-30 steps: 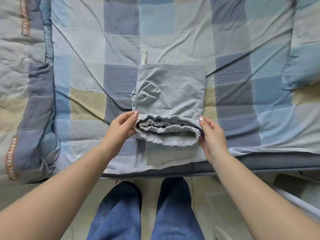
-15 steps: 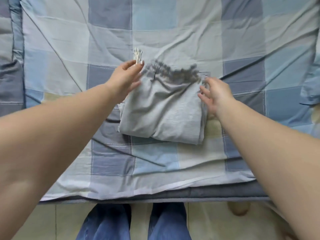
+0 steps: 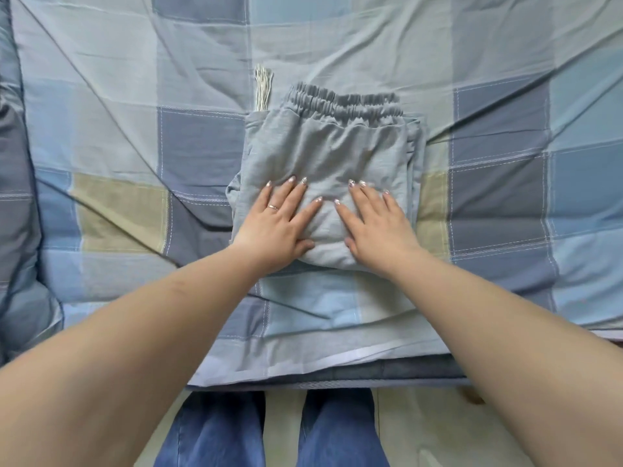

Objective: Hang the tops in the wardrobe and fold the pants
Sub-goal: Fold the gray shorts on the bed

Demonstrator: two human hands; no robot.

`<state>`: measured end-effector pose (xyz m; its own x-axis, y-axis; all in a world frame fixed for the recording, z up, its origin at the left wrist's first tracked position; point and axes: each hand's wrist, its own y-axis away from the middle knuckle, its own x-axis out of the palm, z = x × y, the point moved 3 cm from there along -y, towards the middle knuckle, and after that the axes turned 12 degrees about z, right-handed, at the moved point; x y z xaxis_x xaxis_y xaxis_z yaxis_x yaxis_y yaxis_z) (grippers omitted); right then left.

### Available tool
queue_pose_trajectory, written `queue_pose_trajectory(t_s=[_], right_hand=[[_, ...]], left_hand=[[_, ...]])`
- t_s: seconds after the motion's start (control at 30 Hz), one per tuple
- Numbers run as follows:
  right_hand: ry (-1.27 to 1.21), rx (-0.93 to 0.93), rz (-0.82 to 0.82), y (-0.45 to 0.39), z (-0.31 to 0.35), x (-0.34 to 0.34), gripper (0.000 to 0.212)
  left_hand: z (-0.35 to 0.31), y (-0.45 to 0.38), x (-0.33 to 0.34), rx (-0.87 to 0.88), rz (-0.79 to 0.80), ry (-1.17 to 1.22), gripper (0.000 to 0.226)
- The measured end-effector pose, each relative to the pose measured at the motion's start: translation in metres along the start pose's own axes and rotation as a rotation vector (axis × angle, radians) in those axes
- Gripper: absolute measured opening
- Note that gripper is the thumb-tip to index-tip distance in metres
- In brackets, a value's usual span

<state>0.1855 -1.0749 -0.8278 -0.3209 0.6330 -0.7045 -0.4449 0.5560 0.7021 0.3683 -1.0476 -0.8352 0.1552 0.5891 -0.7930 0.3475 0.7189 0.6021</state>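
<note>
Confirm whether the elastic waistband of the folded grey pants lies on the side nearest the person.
No: the waistband lies at the far edge of the pants, beyond both flat hands.

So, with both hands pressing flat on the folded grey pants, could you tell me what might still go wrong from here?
1. The left hand and right hand press only the near half of the grey pants; the elastic waistband at the far edge looks bunched and may spring up.
2. The drawstring tassel pokes out at the far left corner and could snag or drag when the bundle is lifted.
3. The checked bedsheet is creased, so the bundle may settle unevenly.
</note>
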Motion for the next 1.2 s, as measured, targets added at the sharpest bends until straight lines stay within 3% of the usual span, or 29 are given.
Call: queue_pose_trajectory(t_s=[0.1, 0.2, 0.33, 0.43, 0.57, 0.67, 0.87, 0.97, 1.07, 1.2], right_hand=[[0.052, 0.039, 0.079, 0.009, -0.024, 0.016, 0.063], [0.008, 0.083, 0.055, 0.027, -0.038, 0.018, 0.065], [-0.306, 0.164, -0.152, 0.056, -0.030, 0.017, 0.061], [-0.500, 0.235, -0.151, 0.072, -0.016, 0.033, 0.059], [-0.603, 0.204, -0.158, 0.075, -0.005, 0.050, 0.042], [-0.736, 0.217, -0.142, 0.070, -0.015, 0.053, 0.023], [-0.505, 0.170, -0.042, 0.080, -0.028, 0.054, 0.026], [-0.480, 0.149, -0.199, 0.081, -0.019, 0.037, 0.021], [-0.429, 0.014, -0.394, 0.070, -0.002, 0.014, 0.029], [-0.267, -0.051, -0.237, 0.024, 0.030, 0.006, 0.063]], left_hand=[[0.029, 0.010, 0.011, -0.110, 0.048, -0.029, 0.075], [0.047, 0.030, 0.011, -0.101, 0.032, 0.039, 0.073], [0.045, 0.060, 0.011, -0.240, -0.139, 0.431, 0.066], [0.033, 0.079, 0.026, -0.376, -0.176, 0.736, 0.058], [0.014, 0.086, 0.038, -0.363, -0.230, 0.842, 0.054], [0.016, 0.082, 0.038, -0.380, -0.233, 0.828, 0.052], [0.040, 0.090, 0.032, -0.397, -0.155, 0.720, 0.042], [0.035, 0.090, 0.022, -0.436, -0.266, 0.586, 0.043], [0.018, 0.074, 0.011, -0.229, -0.294, 0.411, 0.054], [-0.017, 0.033, 0.007, 0.032, -0.188, 0.186, 0.069]])
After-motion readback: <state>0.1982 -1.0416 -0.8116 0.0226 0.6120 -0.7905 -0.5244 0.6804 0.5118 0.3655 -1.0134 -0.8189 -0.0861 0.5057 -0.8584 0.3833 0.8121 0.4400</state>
